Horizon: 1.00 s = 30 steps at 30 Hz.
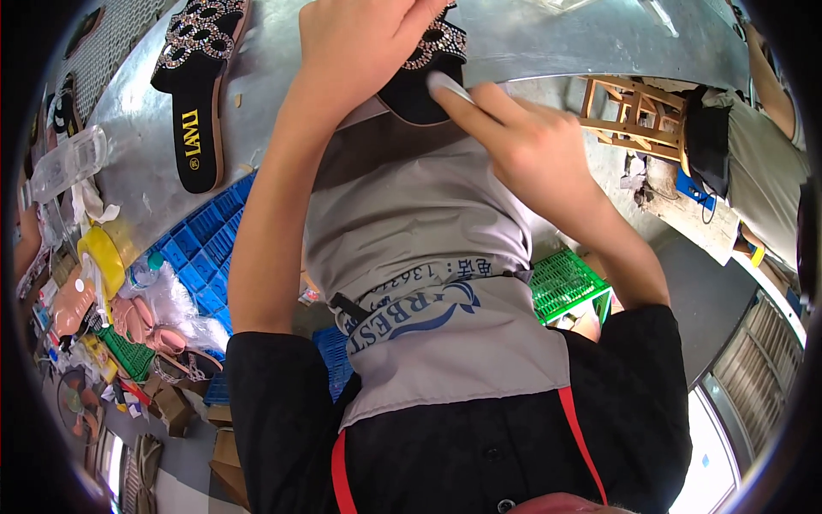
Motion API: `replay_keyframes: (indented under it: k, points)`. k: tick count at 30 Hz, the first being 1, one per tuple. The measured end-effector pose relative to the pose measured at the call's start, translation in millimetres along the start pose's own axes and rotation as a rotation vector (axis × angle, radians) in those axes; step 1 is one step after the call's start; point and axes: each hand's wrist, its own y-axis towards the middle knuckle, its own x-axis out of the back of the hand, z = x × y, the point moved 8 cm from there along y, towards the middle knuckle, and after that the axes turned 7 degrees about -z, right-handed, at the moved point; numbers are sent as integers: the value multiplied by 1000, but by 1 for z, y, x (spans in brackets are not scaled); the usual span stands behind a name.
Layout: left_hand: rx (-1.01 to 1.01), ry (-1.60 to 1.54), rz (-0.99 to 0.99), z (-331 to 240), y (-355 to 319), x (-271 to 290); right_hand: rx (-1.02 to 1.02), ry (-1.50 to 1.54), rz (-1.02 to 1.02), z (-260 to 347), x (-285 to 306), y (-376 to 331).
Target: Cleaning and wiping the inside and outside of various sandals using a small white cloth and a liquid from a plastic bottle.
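At the top edge of the picture my left hand [364, 43] is closed over the strap end of a black slide sandal [421, 96]. Its fingertips run up out of view. The sandal's wide strap is covered in sparkling stones, and its heel end points toward me at the table edge. My right hand [531, 141] has its fingers pressed together around a small whitish piece [447, 84], whose kind I cannot make out. That piece touches or nearly touches the sandal's footbed. A matching slide sandal [199, 137] lies to the left of my left forearm.
The metal table [548, 47] spans the top. Blue plastic crates [205, 248] stand below its left edge, and a green crate [567, 283] is at my right side. A yellow tape roll [103, 257] sits among clutter on the left. A wooden stool [634, 116] and another person [758, 163] are at right.
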Motion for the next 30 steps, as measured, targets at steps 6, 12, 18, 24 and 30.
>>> replay_keyframes:
  k: [6, 12, 18, 24, 30]
  points:
    - [9, 45, -6, 1, -4, 3, -32, 27, 26, 7, -6, 6]
    - [34, 67, 45, 5, -1, -2, -51, -6, 38, 0, -3, -11]
    - [-48, -308, -73, 10, 0, 3, -62, 3, 62, 3, -2, -6]
    - [102, -142, 113, 14, 0, 1, -23, 12, 38, 4, 2, 2]
    - [131, -244, 269, 22, 13, -6, 47, -68, 20, 22, 1, 24]
